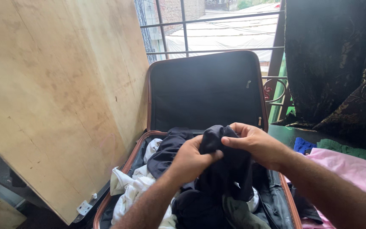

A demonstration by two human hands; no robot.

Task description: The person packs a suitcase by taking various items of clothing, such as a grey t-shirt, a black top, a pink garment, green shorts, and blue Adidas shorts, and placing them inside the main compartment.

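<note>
An open suitcase with a brown rim stands before me, its dark-lined lid propped upright against a window. Both my hands hold a dark garment above the case. My left hand grips its left side with fingers closed. Pinching the bunched top of the cloth is my right hand. Below lie white clothes on the left and more dark clothes in the case.
A large plywood board leans at the left, close to the case. Window bars are behind the lid. A dark patterned curtain hangs at the right. Pink cloth, green cloth and a blue piece lie at the right.
</note>
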